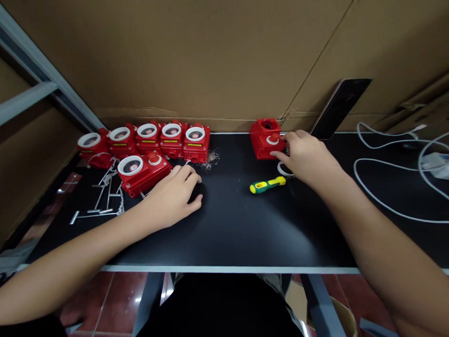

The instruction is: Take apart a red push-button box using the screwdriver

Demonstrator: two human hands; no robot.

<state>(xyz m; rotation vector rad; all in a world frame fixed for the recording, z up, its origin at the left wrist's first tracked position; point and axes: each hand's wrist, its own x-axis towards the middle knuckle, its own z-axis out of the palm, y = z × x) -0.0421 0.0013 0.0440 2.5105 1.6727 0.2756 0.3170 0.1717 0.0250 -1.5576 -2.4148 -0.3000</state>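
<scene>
My left hand (177,194) rests low over the black table, its fingers apart, beside the right end of a red box (145,173) with a white-ringed round window. My right hand (302,154) has its thumb and fingers around the right side of another red box (264,145), whose round opening has no white ring. A white ring (285,170) lies partly hidden under that hand. Just in front is a green and yellow screwdriver handle (267,185). Several red boxes with white-ringed windows (171,137) stand in a row at the back left.
Metal T-shaped rods with chains (106,194) lie at the left of the table (229,237). Small debris (211,159) sits near the row. A dark phone-like slab (340,107) leans on the cardboard wall (213,55). White cable (377,209) coils at the right.
</scene>
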